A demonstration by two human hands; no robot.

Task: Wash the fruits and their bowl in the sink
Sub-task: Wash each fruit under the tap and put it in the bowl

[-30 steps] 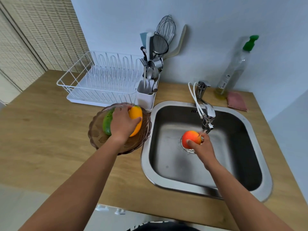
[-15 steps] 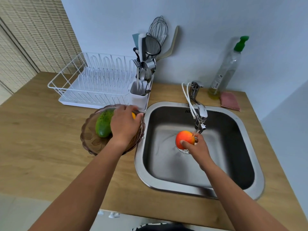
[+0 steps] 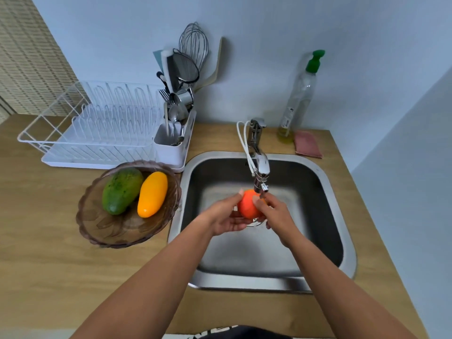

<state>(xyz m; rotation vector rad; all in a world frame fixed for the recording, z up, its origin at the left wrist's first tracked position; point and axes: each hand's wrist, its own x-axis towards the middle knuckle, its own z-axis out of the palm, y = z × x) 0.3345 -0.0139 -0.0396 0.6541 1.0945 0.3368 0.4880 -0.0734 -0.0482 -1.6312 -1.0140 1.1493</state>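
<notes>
A person's left hand [image 3: 225, 216] and right hand [image 3: 274, 214] both curl round a red-orange fruit [image 3: 247, 206] under the tap [image 3: 261, 167], mid-sink [image 3: 342, 216]; rinsing looks under way, and the green fruit [image 3: 121, 189] and yellow fruit [image 3: 152, 194] wait in the bowl [image 3: 102, 231] at 9 o'clock; the bottle [image 3: 297, 101] label is unreadable

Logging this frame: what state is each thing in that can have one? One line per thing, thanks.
Orange-red fruit: held under the tap spout, over the sink.
Left hand: cups the fruit from below.
Right hand: grips the fruit's right side.
Bowl: upright on the counter, holding two fruits.
Green fruit: lying in the bowl.
Yellow fruit: lying beside it in the bowl.
Soap bottle: upright, nearly empty.
</notes>
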